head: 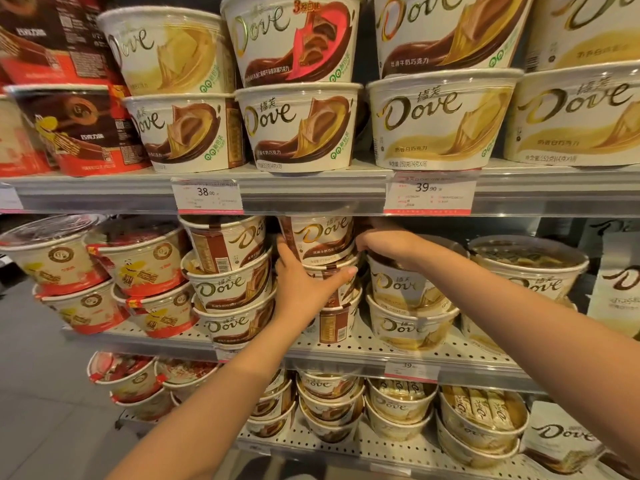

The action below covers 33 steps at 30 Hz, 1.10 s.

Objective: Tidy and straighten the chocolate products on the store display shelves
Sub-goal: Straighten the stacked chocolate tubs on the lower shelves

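A brown-and-white Dove chocolate tub (320, 239) tops a stack of three on the middle shelf (360, 355). My left hand (306, 284) wraps its left side and front, thumb across the tub below (334, 277). My right hand (389, 242) grips the top tub's right rim from above, just under the upper shelf edge. To the left leans another stack of Dove tubs (230, 289), its top tub (225, 242) turned barcode-forward. Yellow white-chocolate Dove tubs (407, 299) stand stacked to the right.
The upper shelf (311, 192) holds two rows of large Dove tubs and price tags (207, 195). Red-banded wafer tubs (138, 268) fill the middle shelf's left. The lower shelf (346, 441) carries more tubs. Grey floor lies at the left.
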Tool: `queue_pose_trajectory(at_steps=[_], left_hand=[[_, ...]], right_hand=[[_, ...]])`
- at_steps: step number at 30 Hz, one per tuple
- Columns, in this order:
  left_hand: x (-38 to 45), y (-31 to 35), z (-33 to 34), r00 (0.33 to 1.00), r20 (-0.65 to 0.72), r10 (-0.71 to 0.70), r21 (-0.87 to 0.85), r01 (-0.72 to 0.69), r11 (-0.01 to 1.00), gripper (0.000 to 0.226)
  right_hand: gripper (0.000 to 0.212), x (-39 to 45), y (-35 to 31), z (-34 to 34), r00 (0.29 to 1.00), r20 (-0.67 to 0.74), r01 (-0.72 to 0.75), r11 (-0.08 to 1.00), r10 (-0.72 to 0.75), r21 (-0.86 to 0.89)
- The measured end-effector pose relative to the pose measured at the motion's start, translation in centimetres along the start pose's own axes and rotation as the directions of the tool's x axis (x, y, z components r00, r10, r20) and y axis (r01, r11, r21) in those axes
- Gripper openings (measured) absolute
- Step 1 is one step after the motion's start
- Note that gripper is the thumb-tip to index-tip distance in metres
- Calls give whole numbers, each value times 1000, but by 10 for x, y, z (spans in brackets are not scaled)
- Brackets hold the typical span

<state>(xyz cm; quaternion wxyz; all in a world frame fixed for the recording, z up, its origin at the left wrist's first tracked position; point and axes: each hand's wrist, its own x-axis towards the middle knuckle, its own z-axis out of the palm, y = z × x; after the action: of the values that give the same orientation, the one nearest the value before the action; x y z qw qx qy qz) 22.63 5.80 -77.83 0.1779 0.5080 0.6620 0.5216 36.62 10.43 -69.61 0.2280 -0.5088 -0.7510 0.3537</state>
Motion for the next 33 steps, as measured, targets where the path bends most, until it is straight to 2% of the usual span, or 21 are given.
queue_pose_trajectory(at_steps=[2, 4, 7, 10, 13, 15, 18, 20, 22, 24, 25, 26, 28, 31, 33], left_hand=[[-1, -2, 2, 1000, -8, -2, -49, 2, 999, 131], [3, -3, 3, 999, 8, -40, -122, 40, 992, 129], [8, -2, 4, 995, 42, -89, -188, 95, 978, 127], [11, -2, 3, 993, 49, -106, -235, 115, 965, 130], [14, -6, -3, 993, 67, -96, -286, 111, 952, 123], [15, -9, -10, 993, 89, -76, -306, 99, 947, 113], [18, -13, -19, 990, 129, -50, -309, 88, 947, 118], [20, -14, -23, 988, 148, -35, -316, 81, 945, 118], [20, -15, -23, 987, 161, -30, -323, 82, 943, 113], [19, -16, -23, 987, 157, -20, -324, 71, 943, 103], [19, -17, -23, 988, 152, -15, -327, 65, 943, 98], [19, -15, -23, 988, 154, -14, -331, 65, 941, 96], [19, -16, -22, 988, 153, -26, -354, 79, 932, 97], [18, -10, -15, 989, 111, -102, -404, 139, 904, 91], [16, -6, -8, 978, 90, -190, -468, 210, 858, 85]], right_hand=[[27, -6, 1, -6, 995, 93, 2, 965, 23, -261], [43, -10, 11, -9, 992, 128, 55, 886, 5, -461], [50, -14, 29, -10, 994, 112, 66, 802, 1, -593], [49, -15, 33, -14, 991, 131, 83, 770, 1, -633], [52, -14, 31, -14, 991, 135, 90, 788, -9, -609], [63, -13, 31, -13, 992, 129, 82, 811, -9, -580], [74, -14, 26, -13, 992, 123, 82, 870, -25, -486], [71, -14, 16, -15, 996, 89, 43, 942, -14, -334], [67, -13, -2, -13, 994, 109, 42, 994, -32, -96], [89, -10, -17, -10, 991, 112, 64, 994, -74, 94], [102, -10, -21, -9, 988, 130, 64, 990, -81, 129], [103, -7, -22, -7, 987, 135, 64, 989, -82, 135], [91, -9, -25, -7, 982, 161, 70, 982, -98, 173], [110, -22, -26, -11, 944, 316, 8, 962, -98, 273], [100, -18, -24, -12, 970, 237, -4, 971, -55, 240]])
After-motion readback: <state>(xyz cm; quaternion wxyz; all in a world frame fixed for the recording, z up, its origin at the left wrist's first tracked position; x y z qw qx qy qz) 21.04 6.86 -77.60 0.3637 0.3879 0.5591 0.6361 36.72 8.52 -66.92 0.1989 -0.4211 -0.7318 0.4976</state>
